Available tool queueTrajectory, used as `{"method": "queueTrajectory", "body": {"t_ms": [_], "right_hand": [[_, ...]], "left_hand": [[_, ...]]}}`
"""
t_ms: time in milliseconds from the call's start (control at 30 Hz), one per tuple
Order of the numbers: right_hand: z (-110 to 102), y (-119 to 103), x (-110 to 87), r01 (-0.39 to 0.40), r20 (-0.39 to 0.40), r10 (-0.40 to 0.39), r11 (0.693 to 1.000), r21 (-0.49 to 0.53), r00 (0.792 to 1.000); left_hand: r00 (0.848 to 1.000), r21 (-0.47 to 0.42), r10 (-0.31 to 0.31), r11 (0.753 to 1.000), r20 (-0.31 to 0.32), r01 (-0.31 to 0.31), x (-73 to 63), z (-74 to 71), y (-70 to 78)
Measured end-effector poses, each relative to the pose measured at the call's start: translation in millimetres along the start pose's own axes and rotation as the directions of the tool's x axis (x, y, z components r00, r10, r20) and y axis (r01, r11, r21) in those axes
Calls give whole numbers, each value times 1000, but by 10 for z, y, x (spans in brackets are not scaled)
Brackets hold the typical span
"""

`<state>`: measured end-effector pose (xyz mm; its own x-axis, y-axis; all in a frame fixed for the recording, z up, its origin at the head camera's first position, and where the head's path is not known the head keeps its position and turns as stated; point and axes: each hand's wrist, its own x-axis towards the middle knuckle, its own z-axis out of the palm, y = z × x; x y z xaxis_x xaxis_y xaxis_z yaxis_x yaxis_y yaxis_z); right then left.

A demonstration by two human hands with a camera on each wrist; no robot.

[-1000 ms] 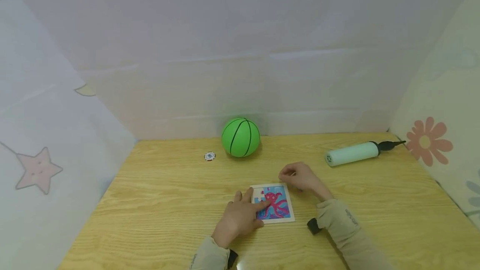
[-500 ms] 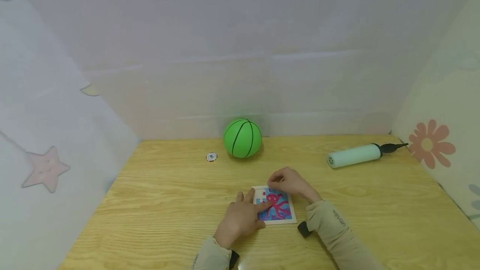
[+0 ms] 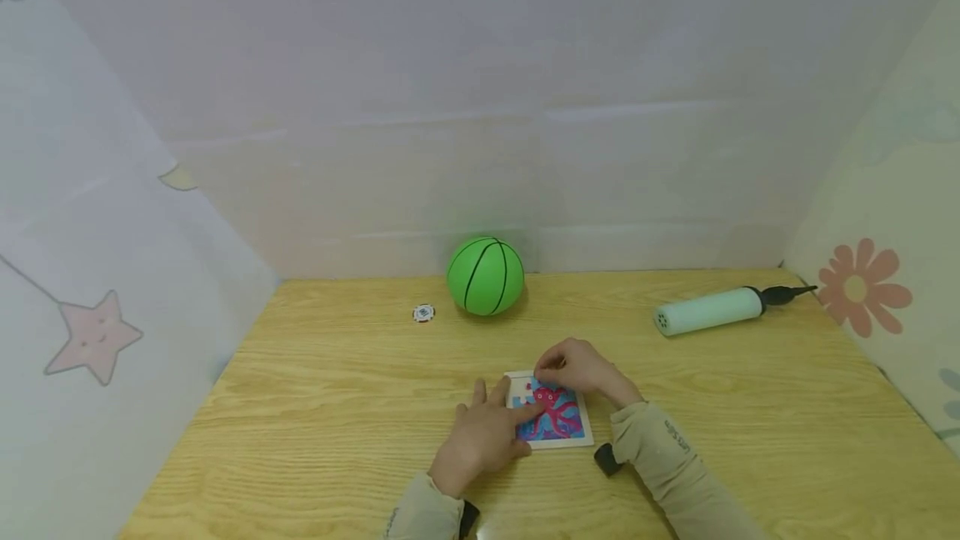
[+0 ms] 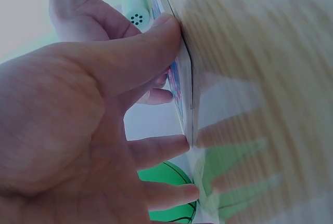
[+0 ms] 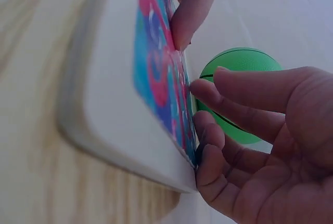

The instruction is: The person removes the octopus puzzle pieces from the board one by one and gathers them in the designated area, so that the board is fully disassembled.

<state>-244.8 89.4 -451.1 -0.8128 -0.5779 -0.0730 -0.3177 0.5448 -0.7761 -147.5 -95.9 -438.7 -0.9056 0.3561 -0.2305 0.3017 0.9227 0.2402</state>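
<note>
A square jigsaw puzzle (image 3: 564, 427) with a pink octopus on blue lies on the table in a white frame (image 5: 117, 102); pale bare patches show at its upper left. My left hand (image 3: 483, 437) rests spread over the puzzle's left side, index finger on the picture and thumb at the frame's near edge. At the puzzle's far edge is my right hand (image 3: 581, 367), thumb and index fingertips close together, other fingers bent. In the right wrist view its fingertips meet the picture's edge; whether a puzzle piece is between them is hidden.
Behind the puzzle, a green ball (image 3: 485, 277) sits near the back wall. Left of the ball lies a white poker chip (image 3: 423, 313). A pale green hand pump (image 3: 708, 312) with a black nozzle lies at the back right of the wooden table (image 3: 322, 407).
My right hand has moved left from beside the puzzle's far right corner to its far edge, and barely moves over the last half second. My left hand stays in place on the puzzle.
</note>
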Motion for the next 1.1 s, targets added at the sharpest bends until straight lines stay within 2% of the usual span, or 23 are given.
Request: {"method": "queueTrajectory", "body": {"t_ms": [233, 467, 700, 933, 1100], "right_hand": [[-26, -58, -19, 23, 62, -19, 998, -53, 998], [-32, -78, -32, 7, 67, -2, 997, -72, 998], [-11, -62, -16, -5, 63, 8, 999, -39, 998], [31, -56, -6, -57, 50, 57, 998, -9, 997], [44, -41, -9, -58, 47, 57, 998, 13, 997]], "left_hand": [[1000, -24, -1, 1000, 16, 2, 4, -5, -5], [1000, -35, -3, 999, 10, 4, -8, -30, 9], [1000, -23, -2, 1000, 10, 2, -8, -31, 6], [1000, -36, -3, 999, 7, 3, -10, -24, 12], [1000, -34, -6, 999, 6, 6, -7, -18, 9]]}}
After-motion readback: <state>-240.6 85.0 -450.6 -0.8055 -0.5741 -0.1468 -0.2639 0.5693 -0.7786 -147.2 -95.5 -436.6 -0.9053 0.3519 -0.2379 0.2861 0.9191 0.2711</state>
